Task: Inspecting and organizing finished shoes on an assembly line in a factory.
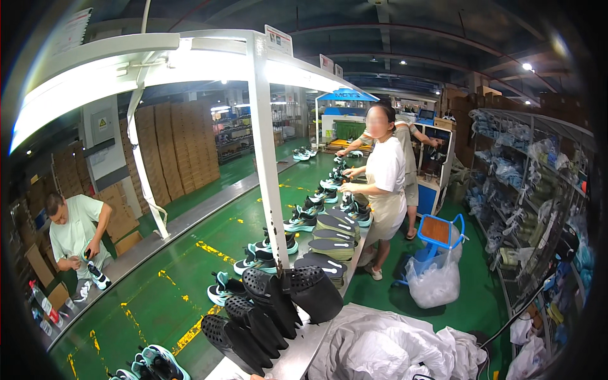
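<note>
Neither of my hands shows clearly; a skin-coloured sliver at the lower edge is too small to tell what it is. Nearest to that edge, several black perforated clogs (272, 294) stand on end on a white ledge (294, 356). Beyond them are olive stacks of dark insoles (328, 247) with white marks. A row of black and mint sneakers (299, 218) runs away along the green line surface. More sneakers (155, 364) sit at the lower left.
A white post (265, 152) rises beside the ledge. Grey-white cloth (392, 342) lies heaped at the right. Beyond are a blue trolley (437, 231) with a plastic bag and a loaded rack (525, 183). One co-worker handles a sneaker (98, 277) at left; two others stand along the line.
</note>
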Tool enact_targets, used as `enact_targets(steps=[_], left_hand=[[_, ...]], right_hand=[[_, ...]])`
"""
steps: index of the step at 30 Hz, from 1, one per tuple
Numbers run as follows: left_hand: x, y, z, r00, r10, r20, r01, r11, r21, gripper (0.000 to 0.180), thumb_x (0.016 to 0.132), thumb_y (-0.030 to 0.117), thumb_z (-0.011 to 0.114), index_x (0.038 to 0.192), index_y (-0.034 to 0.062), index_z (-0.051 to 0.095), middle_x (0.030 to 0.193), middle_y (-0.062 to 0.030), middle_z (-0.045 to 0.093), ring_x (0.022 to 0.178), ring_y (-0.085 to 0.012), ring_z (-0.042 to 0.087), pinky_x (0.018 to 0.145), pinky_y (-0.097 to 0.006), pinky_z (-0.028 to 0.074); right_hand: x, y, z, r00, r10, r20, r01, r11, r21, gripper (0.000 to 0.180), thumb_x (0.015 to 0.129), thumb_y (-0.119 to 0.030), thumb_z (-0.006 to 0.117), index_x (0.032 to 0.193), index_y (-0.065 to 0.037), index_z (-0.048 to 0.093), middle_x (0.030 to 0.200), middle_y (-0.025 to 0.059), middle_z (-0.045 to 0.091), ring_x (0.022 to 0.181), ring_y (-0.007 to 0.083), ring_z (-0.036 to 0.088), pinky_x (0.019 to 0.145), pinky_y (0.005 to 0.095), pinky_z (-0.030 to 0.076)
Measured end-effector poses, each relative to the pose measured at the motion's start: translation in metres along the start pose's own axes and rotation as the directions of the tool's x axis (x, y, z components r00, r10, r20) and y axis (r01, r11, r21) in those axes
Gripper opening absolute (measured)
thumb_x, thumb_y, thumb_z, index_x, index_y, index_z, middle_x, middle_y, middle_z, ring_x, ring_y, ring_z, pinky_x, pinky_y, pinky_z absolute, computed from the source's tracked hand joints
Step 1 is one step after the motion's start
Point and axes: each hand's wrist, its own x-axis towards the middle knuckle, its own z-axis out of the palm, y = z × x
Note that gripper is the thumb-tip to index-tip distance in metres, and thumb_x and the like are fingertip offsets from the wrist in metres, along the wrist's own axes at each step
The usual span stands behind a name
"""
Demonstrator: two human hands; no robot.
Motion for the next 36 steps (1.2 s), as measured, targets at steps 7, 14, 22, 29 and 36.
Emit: enact_targets(steps=[7, 14, 22, 29, 36], left_hand=[[-0.002, -0.006, 0.004, 0.999, 0.034, -0.012, -0.034, 0.999, 0.017, 0.025, 0.085, 0.014, 0.063, 0.105, -0.0012, 0.061, 0.098, -0.0157, 0.063, 0.09, -0.0258, 0.061, 0.079, -0.033, 0.047], [-0.008, -0.004, 0.008, 0.997, 0.054, -0.061, -0.053, 0.998, 0.014, 0.026, 0.084, 0.015, 0.063, 0.106, -0.0004, 0.061, 0.097, -0.0164, 0.064, 0.088, -0.0271, 0.062, 0.077, -0.033, 0.047], [-0.008, 0.015, -0.004, 0.993, -0.007, -0.118, 0.002, 0.999, -0.04, 0.026, 0.085, 0.016, 0.06, 0.106, 0.0002, 0.061, 0.096, -0.0154, 0.064, 0.087, -0.0273, 0.061, 0.077, -0.033, 0.047], [-0.012, 0.005, -0.027, 0.934, -0.167, -0.315, 0.067, 0.951, -0.303, 0.025, 0.086, 0.011, 0.057, 0.108, 0.0009, 0.061, 0.093, -0.0085, 0.066, 0.079, -0.0174, 0.061, 0.074, -0.029, 0.047], [0.005, 0.0, -0.064, 0.794, 0.019, -0.607, -0.076, 0.995, -0.067, 0.015, 0.087, 0.008, 0.057, 0.095, -0.0031, 0.064, 0.081, -0.0087, 0.066, 0.076, -0.014, 0.061, 0.071, -0.026, 0.046]], right_hand=[[0.002, 0.005, 0.003, 1.0, 0.001, 0.029, -0.006, 0.988, 0.154, 0.008, 0.091, -0.014, 0.049, 0.093, -0.007, 0.047, 0.08, 0.0037, 0.055, 0.074, 0.0133, 0.054, 0.064, 0.028, 0.046], [0.0, 0.015, 0.007, 0.998, -0.033, 0.047, 0.029, 0.997, 0.07, 0.007, 0.092, -0.014, 0.049, 0.092, -0.008, 0.047, 0.082, 0.0028, 0.053, 0.073, 0.0121, 0.05, 0.065, 0.0267, 0.044], [-0.004, 0.008, 0.004, 0.996, 0.076, 0.035, -0.083, 0.936, 0.341, 0.006, 0.093, -0.012, 0.047, 0.095, -0.008, 0.044, 0.083, 0.0012, 0.05, 0.077, 0.0096, 0.05, 0.066, 0.0247, 0.044], [0.002, 0.031, 0.003, 0.994, 0.109, 0.014, -0.109, 0.98, 0.164, 0.004, 0.092, -0.009, 0.046, 0.092, -0.007, 0.043, 0.08, 0.0019, 0.051, 0.075, 0.01, 0.05, 0.064, 0.0237, 0.043], [-0.001, 0.026, -0.006, 0.983, 0.179, -0.046, -0.173, 0.979, 0.104, 0.006, 0.092, -0.011, 0.047, 0.093, -0.006, 0.044, 0.08, 0.0039, 0.054, 0.075, 0.0117, 0.054, 0.066, 0.026, 0.046]])
